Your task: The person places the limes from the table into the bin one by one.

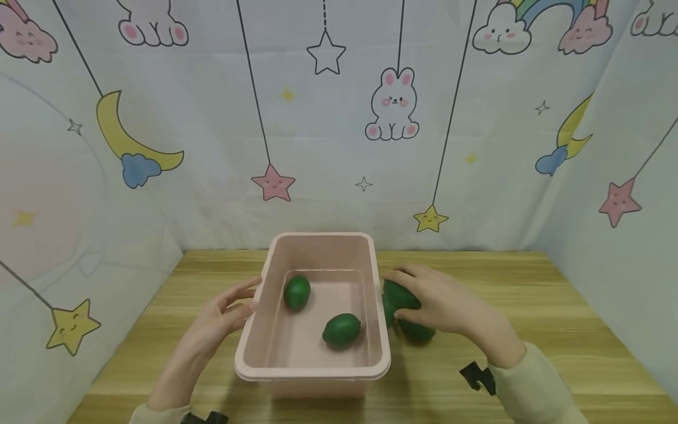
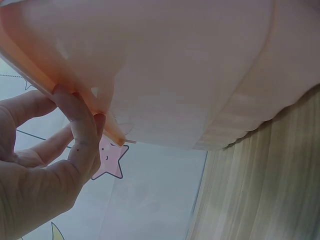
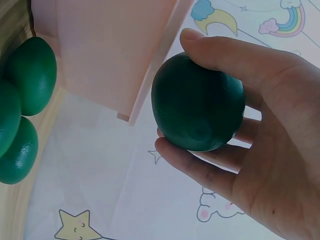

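My right hand (image 1: pixel 442 300) grips a green lime (image 3: pixel 197 102) between thumb and fingers, raised beside the right wall of a pink plastic box (image 1: pixel 312 372). Below it, more green limes (image 3: pixel 31 75) lie together on the table; the hand and held lime partly cover them in the head view. Inside the box, one lime (image 1: pixel 297 292) rests toward the back left and another lime (image 1: pixel 341 330) nearer the front right. On the other side, my left hand (image 1: pixel 219 321) touches the box's left rim with loosely bent fingers, the fingertips right under the lip in the left wrist view.
The box stands on a wood-grain table (image 1: pixel 508 282). White cloth (image 1: pixel 328 147) printed with stars, moons and rabbits hangs behind the table and along both sides. Black pieces (image 1: pixel 479 377) show near each sleeve cuff.
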A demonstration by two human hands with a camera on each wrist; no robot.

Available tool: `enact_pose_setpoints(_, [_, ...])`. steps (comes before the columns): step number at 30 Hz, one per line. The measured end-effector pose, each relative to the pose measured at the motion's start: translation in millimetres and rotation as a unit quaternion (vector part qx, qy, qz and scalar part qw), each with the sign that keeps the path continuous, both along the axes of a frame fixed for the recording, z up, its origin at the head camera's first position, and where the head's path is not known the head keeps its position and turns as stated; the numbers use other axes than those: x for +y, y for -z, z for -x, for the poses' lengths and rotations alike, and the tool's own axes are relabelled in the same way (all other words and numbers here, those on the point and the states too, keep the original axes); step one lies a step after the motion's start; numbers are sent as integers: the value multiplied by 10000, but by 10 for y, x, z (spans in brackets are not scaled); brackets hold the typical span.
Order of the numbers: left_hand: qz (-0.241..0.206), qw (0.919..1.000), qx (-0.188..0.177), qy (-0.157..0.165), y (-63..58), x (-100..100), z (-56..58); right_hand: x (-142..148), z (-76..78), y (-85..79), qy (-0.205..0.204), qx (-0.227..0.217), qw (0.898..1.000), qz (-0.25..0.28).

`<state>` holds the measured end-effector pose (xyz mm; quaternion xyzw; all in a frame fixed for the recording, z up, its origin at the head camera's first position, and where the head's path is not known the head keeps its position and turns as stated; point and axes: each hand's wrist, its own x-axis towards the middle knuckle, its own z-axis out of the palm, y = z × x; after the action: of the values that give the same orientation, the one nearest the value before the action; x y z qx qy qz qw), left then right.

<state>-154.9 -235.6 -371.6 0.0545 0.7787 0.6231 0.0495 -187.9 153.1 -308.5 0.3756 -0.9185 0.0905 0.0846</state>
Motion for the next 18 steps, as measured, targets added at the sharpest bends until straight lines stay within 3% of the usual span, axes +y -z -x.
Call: enact_pose_setpoints(18, [77, 9999, -73, 6, 0, -17, 11, -130, 77, -175, -172, 86, 9998, -32])
